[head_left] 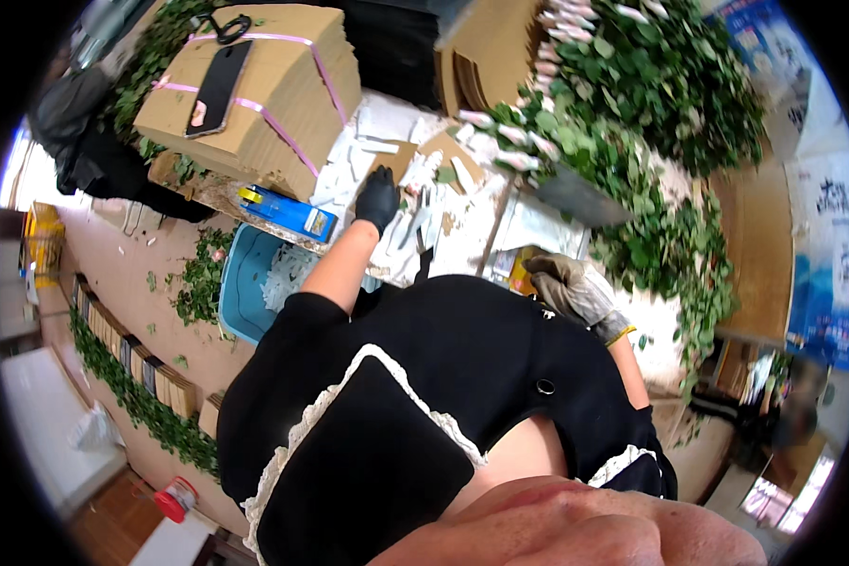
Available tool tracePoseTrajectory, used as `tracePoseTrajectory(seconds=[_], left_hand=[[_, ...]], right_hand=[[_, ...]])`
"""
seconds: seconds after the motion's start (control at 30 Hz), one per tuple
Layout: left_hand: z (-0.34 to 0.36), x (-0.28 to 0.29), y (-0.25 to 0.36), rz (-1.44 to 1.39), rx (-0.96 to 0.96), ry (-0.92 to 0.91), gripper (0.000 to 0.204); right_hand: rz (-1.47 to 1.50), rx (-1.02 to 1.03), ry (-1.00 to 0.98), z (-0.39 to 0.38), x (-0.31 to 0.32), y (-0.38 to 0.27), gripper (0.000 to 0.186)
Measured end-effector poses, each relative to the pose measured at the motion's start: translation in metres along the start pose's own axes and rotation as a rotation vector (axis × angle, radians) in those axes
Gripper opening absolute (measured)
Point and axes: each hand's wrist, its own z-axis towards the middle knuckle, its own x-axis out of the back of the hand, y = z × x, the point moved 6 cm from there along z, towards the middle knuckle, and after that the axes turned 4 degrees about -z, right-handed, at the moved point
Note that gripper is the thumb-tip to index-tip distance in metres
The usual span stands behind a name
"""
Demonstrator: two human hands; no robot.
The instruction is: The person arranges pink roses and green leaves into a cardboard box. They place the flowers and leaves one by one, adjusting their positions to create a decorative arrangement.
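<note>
My left hand [377, 200], in a black glove, reaches onto the littered worktable. Its fingers stretch forward over the edge of a brown cardboard piece [398, 158]. White paper strips [423, 203] and foam-like scraps lie just right of it. My right hand [575, 291], in a thick grey-white work glove, is near the table's front edge, close to my body. Its fingers curl inward beside a small yellow object [522, 271]; what they hold, if anything, is hidden. Beyond it, a dark flat plate [583, 196] stands at a slant beside leafy rose stems [575, 141] with wrapped pale-pink heads.
A strapped cardboard stack [245, 104] carries a phone [219, 90] and black-handled scissors [224, 28]. Left of my arm are a blue tape dispenser [288, 213] and a light-blue bin [245, 283] with white scraps. More stems [679, 85] pile up at right. Another person [85, 141] stands far left.
</note>
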Motion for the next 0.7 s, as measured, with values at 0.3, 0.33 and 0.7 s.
tracePoseTrajectory(seconds=[0.3,0.33,0.7], left_hand=[[-0.055,0.082,0.012,-0.064,-0.024,0.55,0.033],[-0.059,0.081,0.017,-0.009,-0.126,0.621,0.034],[-0.036,0.011,-0.002,0.015,0.006,0.19,0.065]], right_hand=[[-0.194,0.659,0.28,0.237,0.128,-0.152,0.031],[-0.204,0.529,0.167,0.275,0.131,-0.166,0.031],[-0.739,0.499,0.386,0.496,0.07,-0.334,0.062]])
